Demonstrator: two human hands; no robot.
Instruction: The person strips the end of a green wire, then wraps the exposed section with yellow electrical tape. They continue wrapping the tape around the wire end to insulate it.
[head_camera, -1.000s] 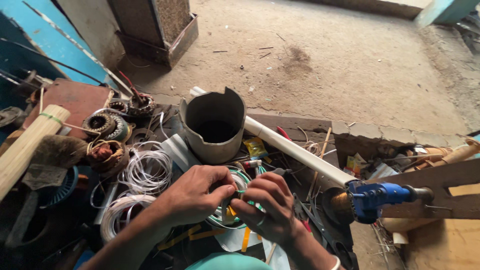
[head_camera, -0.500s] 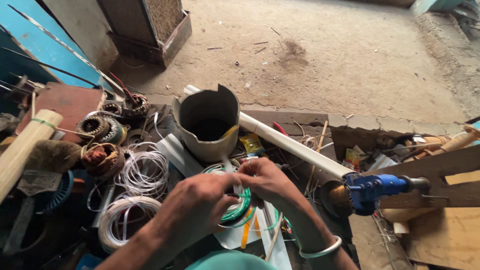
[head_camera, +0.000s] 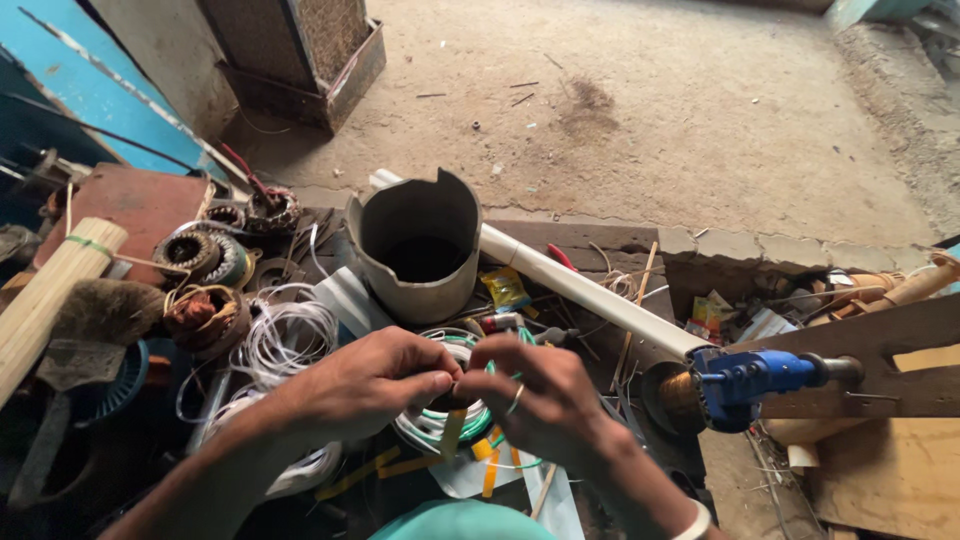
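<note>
My left hand (head_camera: 375, 378) and my right hand (head_camera: 535, 395) meet at the fingertips over a coil of white and green wire (head_camera: 440, 420). Both pinch a small piece at the top of that coil; what the piece is stays hidden by the fingers. A ring shows on my right hand and a pale bangle on its wrist. Yellow strips (head_camera: 488, 470) lie under the coil.
A dented grey metal cylinder (head_camera: 415, 245) stands just beyond the hands. A white pipe (head_camera: 590, 295) runs right to a blue winding tool (head_camera: 750, 380). Loops of white wire (head_camera: 285, 340), copper-wound stators (head_camera: 205, 255) and a bamboo bundle (head_camera: 50, 290) lie at left.
Both hands have drawn together over the coil, fingertips now touching. The view has shifted slightly, and the hands sit lower and more central.
</note>
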